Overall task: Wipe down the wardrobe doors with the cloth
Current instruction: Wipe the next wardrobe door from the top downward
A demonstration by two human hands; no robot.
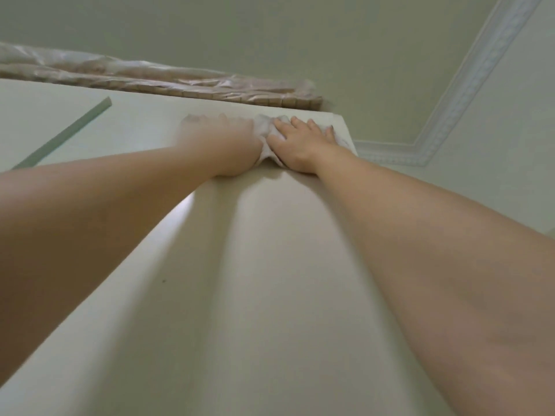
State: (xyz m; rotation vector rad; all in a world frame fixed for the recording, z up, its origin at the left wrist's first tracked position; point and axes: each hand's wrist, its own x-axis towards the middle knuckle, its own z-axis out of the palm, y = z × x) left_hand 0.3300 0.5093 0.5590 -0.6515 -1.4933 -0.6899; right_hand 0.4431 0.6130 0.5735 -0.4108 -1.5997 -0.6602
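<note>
I look steeply up a cream wardrobe door (240, 280) toward the ceiling. Both arms reach to its top edge. A pale crumpled cloth (265, 130) is pressed flat against the door just below that edge. My left hand (222, 142), blurred by motion, lies flat on the cloth's left part. My right hand (303, 142) rests on its right part, fingers spread and pointing up. Most of the cloth is hidden under the two hands.
A long bundle wrapped in clear plastic (150, 76) lies along the wardrobe's top. A green strip (63, 133) crosses the neighbouring door at the left. White ceiling moulding (468, 82) runs at the upper right, and the door's right edge ends near my right hand.
</note>
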